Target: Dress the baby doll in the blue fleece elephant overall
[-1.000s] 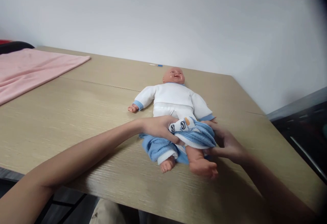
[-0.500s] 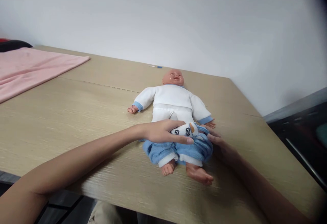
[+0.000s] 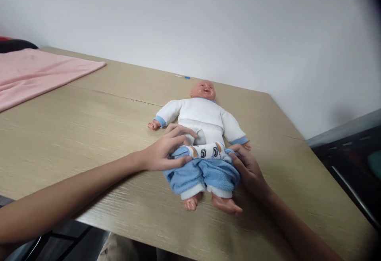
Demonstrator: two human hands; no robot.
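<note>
A baby doll (image 3: pixel 201 112) lies on its back on the table, its head toward the wall and its bare feet toward me. It wears a white top with blue cuffs. Blue fleece pants (image 3: pixel 190 175) with a white, eye-patterned waistband are bunched around its legs, below the white body. My left hand (image 3: pixel 171 148) grips the waistband at its left side, thumb in front and fingers over the top edge. On the opposite side, my right hand (image 3: pixel 245 166) pinches the waistband's right end, with some fingers hidden behind the cloth.
A pink cloth (image 3: pixel 44 72) lies at the table's far left, with a black and red item (image 3: pixel 16 46) behind it. A thin pen-like item with a blue end (image 3: pixel 187 77) lies beyond the doll's head. A dark object (image 3: pixel 354 166) stands past the table's right edge.
My left hand has moved left from the middle of the waistband to its left side. The waistband now stretches wider between my hands, and the doll's legs have shifted slightly left.
</note>
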